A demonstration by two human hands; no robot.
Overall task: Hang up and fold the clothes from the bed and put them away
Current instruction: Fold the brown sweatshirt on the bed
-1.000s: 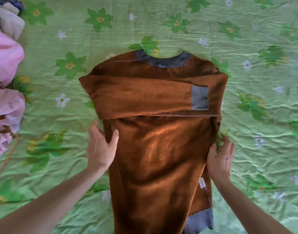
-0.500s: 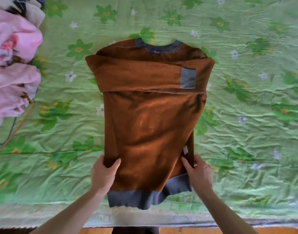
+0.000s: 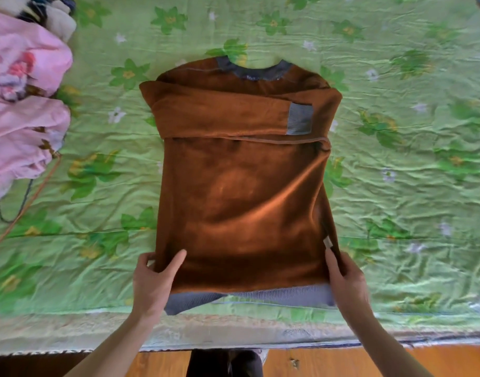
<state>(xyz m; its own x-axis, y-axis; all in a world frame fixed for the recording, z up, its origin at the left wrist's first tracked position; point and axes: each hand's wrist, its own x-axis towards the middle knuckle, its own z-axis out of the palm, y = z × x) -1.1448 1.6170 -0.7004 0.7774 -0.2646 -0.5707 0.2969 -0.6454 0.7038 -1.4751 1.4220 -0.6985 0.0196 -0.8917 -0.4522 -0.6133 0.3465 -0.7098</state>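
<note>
- The left hand is pinching the lower left corner of the brown sweatshirt, thumb lying on top of the fleece and the fingers curled under its edge.
- The right hand is gripping the lower right corner the same way — thumb along the side seam, fingers tucked beneath, just below a small white label.
- Both hands are sitting at the bottom corners just above the grey ribbed hem; a second ago they were pressing further up the sides, and half a second ago they had already reached these corners.
- The sweatshirt is lying flat in the middle of the bed, grey collar away from the person, one sleeve folded across the chest with its grey cuff at the right.
- The hem is lifting slightly off the green floral bedsheet — flatter than half a second ago.
- A pile of pink clothes is resting at the left edge of the bed, well apart from the sweatshirt.
- A strip of wooden floor is showing below the mattress edge.
</note>
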